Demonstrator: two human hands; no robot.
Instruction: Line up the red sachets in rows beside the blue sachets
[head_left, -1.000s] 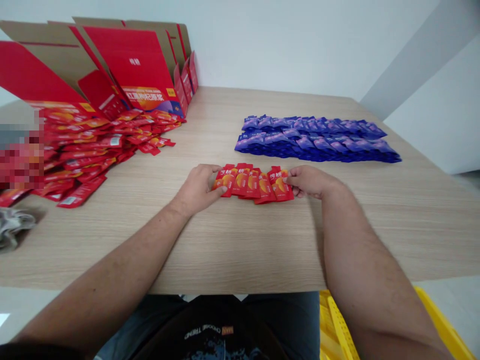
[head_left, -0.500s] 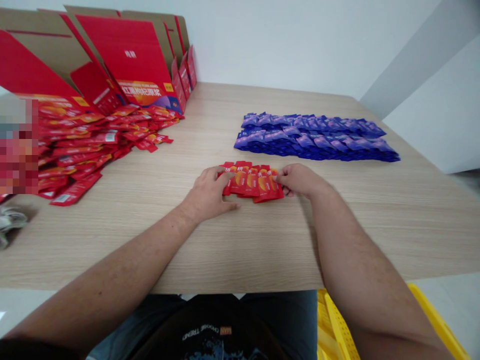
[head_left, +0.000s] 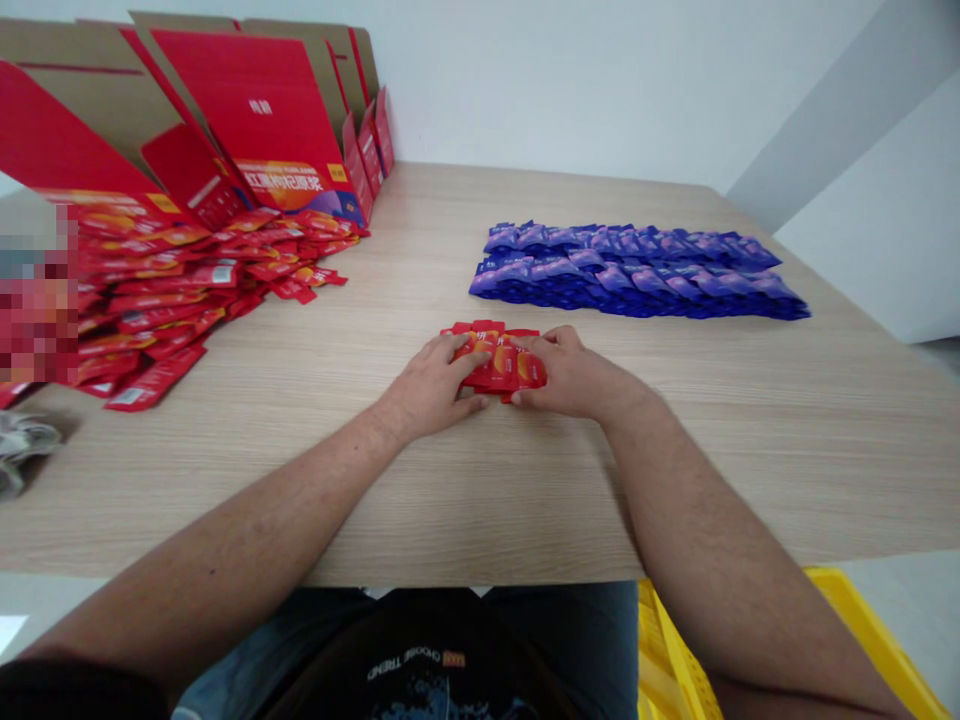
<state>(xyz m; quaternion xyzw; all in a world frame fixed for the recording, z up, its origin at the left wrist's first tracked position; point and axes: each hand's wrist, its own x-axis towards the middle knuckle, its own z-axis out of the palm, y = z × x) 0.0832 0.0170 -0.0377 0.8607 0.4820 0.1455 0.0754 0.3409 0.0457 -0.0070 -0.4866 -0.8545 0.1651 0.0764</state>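
An overlapping row of several red sachets (head_left: pixel 504 368) with orange prints lies flat on the table in front of me. My left hand (head_left: pixel 429 388) wraps its left end, fingers over the top and thumb along the near edge. At the other end my right hand (head_left: pixel 576 376) grips the sachets, fingertips on top and thumb at the near edge. Both palms hide the outer sachets. Behind them on the table lie two rows of purple-blue sachets (head_left: pixel 637 285), apart from my hands.
A large heap of red sachets (head_left: pixel 187 300) spreads across the left of the table (head_left: pixel 480 500). Red open cartons (head_left: pixel 277 110) stand behind it. Crumpled whitish material (head_left: pixel 26 445) sits at the left edge. Below the table's right front is a yellow crate (head_left: pixel 847 600).
My right hand has shifted left and now covers the row's right end, pressing it closer together. My left hand has moved slightly right over the sachets.
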